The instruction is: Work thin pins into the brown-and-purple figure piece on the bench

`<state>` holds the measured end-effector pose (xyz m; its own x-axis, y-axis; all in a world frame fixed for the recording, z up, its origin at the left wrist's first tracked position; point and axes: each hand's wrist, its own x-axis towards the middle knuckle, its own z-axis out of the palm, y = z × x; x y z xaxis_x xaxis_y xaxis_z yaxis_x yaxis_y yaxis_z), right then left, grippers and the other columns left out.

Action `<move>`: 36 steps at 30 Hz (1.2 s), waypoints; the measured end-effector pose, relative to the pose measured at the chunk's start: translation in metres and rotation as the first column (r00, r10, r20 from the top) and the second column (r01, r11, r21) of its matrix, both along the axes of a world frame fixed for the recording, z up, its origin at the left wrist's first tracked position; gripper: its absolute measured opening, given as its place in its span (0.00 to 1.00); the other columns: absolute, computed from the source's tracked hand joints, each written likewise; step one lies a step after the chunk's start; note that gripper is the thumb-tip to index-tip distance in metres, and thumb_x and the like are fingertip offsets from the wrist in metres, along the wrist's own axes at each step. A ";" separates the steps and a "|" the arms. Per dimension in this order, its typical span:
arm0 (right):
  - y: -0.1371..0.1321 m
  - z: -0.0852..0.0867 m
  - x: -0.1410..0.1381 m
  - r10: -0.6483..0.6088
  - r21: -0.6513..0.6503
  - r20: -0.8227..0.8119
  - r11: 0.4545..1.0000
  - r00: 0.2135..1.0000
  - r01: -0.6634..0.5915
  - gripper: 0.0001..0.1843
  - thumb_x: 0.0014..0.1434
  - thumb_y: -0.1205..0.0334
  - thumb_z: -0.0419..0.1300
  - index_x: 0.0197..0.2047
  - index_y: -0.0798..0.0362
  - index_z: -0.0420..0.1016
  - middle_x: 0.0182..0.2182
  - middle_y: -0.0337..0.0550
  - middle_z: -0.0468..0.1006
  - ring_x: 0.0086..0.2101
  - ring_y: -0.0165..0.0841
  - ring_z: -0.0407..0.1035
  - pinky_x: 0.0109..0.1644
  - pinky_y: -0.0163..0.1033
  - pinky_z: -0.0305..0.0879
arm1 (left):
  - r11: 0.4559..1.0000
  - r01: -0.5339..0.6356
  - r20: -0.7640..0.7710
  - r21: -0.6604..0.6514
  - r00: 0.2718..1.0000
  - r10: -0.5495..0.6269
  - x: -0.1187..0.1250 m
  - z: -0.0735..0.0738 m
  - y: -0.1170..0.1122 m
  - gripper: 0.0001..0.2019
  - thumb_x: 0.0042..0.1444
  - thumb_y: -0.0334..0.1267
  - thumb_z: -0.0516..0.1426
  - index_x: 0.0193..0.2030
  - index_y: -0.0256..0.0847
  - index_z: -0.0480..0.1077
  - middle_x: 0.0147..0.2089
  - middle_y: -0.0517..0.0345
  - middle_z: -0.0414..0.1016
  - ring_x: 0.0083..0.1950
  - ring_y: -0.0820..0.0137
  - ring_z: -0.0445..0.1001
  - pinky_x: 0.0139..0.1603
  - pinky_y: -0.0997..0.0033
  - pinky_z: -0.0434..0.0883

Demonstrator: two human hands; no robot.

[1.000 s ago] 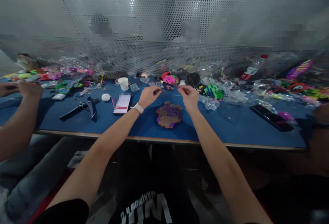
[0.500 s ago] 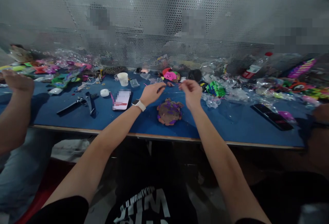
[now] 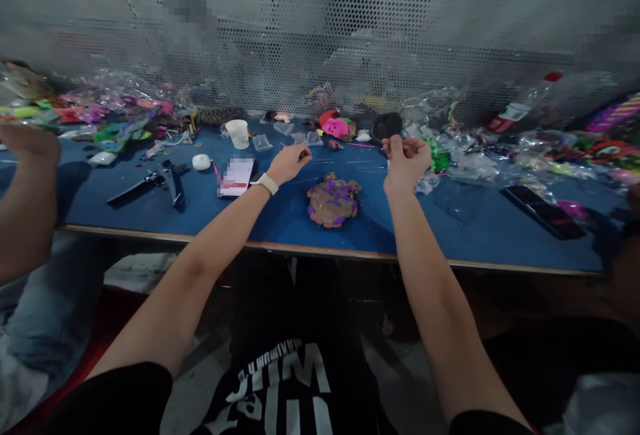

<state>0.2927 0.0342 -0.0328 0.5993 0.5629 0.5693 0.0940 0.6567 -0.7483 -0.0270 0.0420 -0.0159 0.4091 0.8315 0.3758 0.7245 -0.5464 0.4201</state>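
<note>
Lying flat on the blue table (image 3: 270, 222), a brown-and-purple clay-like piece (image 3: 333, 202) sits in front of you, between your forearms and toward the table's near edge. It is roughly round, with lumpy edges and a small nub at its far right, so no clear long axis stands out. From your hands it lies inward and back toward your body: right of and nearer than your left hand (image 3: 291, 161), left of and nearer than your right hand (image 3: 407, 162). Your left fingertips are the closer pair, though neither hand touches it. Both hands are raised well apart, fingers curled and tips drawn narrow; you cannot tell whether they meet or grip anything fine. Faint pale lines (image 3: 365, 162) show against the blue between your hands, too thin to trace to either end. Just past your right fingertips is a black rounded object (image 3: 384, 126); contact is unclear. A pink figure (image 3: 337, 126) lies beyond the clay-like piece. Left of your left hand are a lit phone (image 3: 239, 177) and a white cup (image 3: 237, 134). Farther left, another person's hand (image 3: 30, 142) shows; far right lies a dark phone (image 3: 544, 212).
</note>
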 end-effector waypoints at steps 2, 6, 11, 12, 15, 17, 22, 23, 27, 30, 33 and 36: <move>-0.012 0.006 -0.011 0.006 -0.064 0.130 0.998 0.992 0.003 0.25 0.58 0.43 0.79 0.41 0.44 0.70 0.39 0.41 0.83 0.43 0.42 0.86 0.60 0.59 0.86 | 1.000 -0.002 -0.053 -0.009 0.999 0.002 0.002 0.000 -0.004 0.07 0.72 0.34 0.63 0.54 0.40 0.79 0.52 0.46 0.86 0.52 0.57 0.82 0.53 0.63 0.75; -0.035 0.016 -0.032 0.122 -0.162 0.347 0.984 0.930 -0.069 0.17 0.59 0.53 0.78 0.41 0.46 0.75 0.39 0.41 0.83 0.45 0.41 0.85 0.59 0.51 0.85 | 1.000 0.028 -0.063 -0.013 0.998 -0.028 0.004 0.005 -0.010 0.10 0.74 0.33 0.60 0.59 0.40 0.79 0.55 0.46 0.87 0.54 0.57 0.83 0.55 0.62 0.75; -0.050 0.018 -0.055 0.290 -0.241 0.451 0.950 0.844 -0.198 0.16 0.62 0.48 0.76 0.44 0.46 0.78 0.38 0.42 0.86 0.40 0.39 0.83 0.51 0.48 0.84 | 0.986 0.166 0.056 -0.024 0.985 -0.164 0.017 0.016 -0.024 0.13 0.79 0.35 0.56 0.63 0.38 0.77 0.53 0.48 0.89 0.47 0.61 0.86 0.53 0.65 0.76; -0.052 0.018 -0.058 0.310 -0.253 0.458 0.944 0.833 -0.212 0.17 0.63 0.46 0.76 0.44 0.46 0.78 0.38 0.42 0.86 0.40 0.39 0.83 0.50 0.48 0.83 | 0.981 0.191 0.076 -0.023 0.979 -0.189 0.021 0.017 -0.028 0.13 0.79 0.36 0.57 0.65 0.37 0.76 0.53 0.48 0.90 0.46 0.62 0.86 0.53 0.66 0.76; -0.056 0.018 -0.065 0.369 -0.296 0.475 0.922 0.799 -0.249 0.21 0.63 0.38 0.76 0.43 0.45 0.78 0.34 0.41 0.84 0.37 0.41 0.83 0.45 0.49 0.83 | 0.965 0.263 0.138 -0.005 0.956 -0.259 0.031 0.019 -0.039 0.24 0.76 0.38 0.63 0.75 0.41 0.69 0.53 0.51 0.90 0.46 0.62 0.88 0.54 0.65 0.78; -0.058 0.017 -0.068 0.406 -0.320 0.476 0.906 0.780 -0.277 0.23 0.61 0.35 0.77 0.40 0.44 0.78 0.32 0.41 0.84 0.33 0.42 0.82 0.41 0.50 0.82 | 0.960 0.278 0.137 0.029 0.950 -0.279 0.035 0.019 -0.043 0.26 0.75 0.38 0.64 0.77 0.43 0.67 0.53 0.52 0.90 0.49 0.60 0.89 0.54 0.64 0.79; -0.058 0.016 -0.071 0.494 -0.354 0.448 0.863 0.745 -0.360 0.27 0.55 0.32 0.79 0.38 0.45 0.79 0.34 0.43 0.86 0.34 0.42 0.81 0.42 0.51 0.81 | 0.966 0.229 -0.099 0.117 0.971 -0.219 0.036 0.020 -0.040 0.15 0.75 0.38 0.62 0.65 0.40 0.77 0.52 0.47 0.90 0.53 0.54 0.88 0.52 0.61 0.78; -0.057 0.016 -0.071 0.510 -0.360 0.440 0.854 0.740 -0.375 0.29 0.53 0.31 0.80 0.37 0.45 0.79 0.34 0.43 0.86 0.35 0.42 0.81 0.43 0.51 0.81 | 0.966 0.224 -0.145 0.128 0.968 -0.205 0.035 0.020 -0.039 0.14 0.76 0.38 0.61 0.64 0.40 0.78 0.52 0.46 0.90 0.53 0.53 0.88 0.52 0.61 0.78; -0.055 0.015 -0.073 0.552 -0.377 0.372 0.825 0.746 -0.422 0.35 0.46 0.25 0.82 0.37 0.45 0.79 0.32 0.41 0.84 0.32 0.38 0.78 0.40 0.49 0.81 | 0.961 0.220 -0.235 0.166 0.956 -0.178 0.036 0.018 -0.040 0.18 0.79 0.39 0.57 0.70 0.40 0.76 0.57 0.43 0.89 0.54 0.53 0.88 0.52 0.60 0.78; -0.054 0.015 -0.076 0.530 -0.334 0.319 0.838 0.785 -0.431 0.37 0.46 0.22 0.80 0.37 0.45 0.77 0.33 0.40 0.83 0.34 0.38 0.78 0.42 0.48 0.82 | 0.956 0.202 -0.194 0.213 0.968 -0.162 0.042 0.013 -0.043 0.27 0.80 0.36 0.51 0.82 0.38 0.64 0.68 0.37 0.83 0.61 0.52 0.86 0.59 0.56 0.80; -0.053 0.015 -0.079 0.501 -0.297 0.267 0.856 0.823 -0.424 0.37 0.45 0.22 0.81 0.37 0.44 0.76 0.35 0.40 0.82 0.37 0.38 0.78 0.46 0.47 0.84 | 0.946 0.235 -0.118 0.221 0.970 -0.214 0.053 0.004 -0.045 0.32 0.79 0.31 0.45 0.87 0.35 0.53 0.77 0.32 0.74 0.71 0.51 0.81 0.68 0.49 0.79; -0.050 0.013 -0.079 0.521 -0.283 0.199 0.841 0.830 -0.460 0.39 0.43 0.21 0.82 0.36 0.44 0.74 0.36 0.38 0.81 0.36 0.37 0.78 0.49 0.48 0.85 | 0.900 0.358 -0.043 0.247 0.932 -0.359 0.063 -0.002 -0.046 0.40 0.74 0.27 0.43 0.91 0.38 0.39 0.88 0.37 0.55 0.86 0.56 0.64 0.81 0.48 0.70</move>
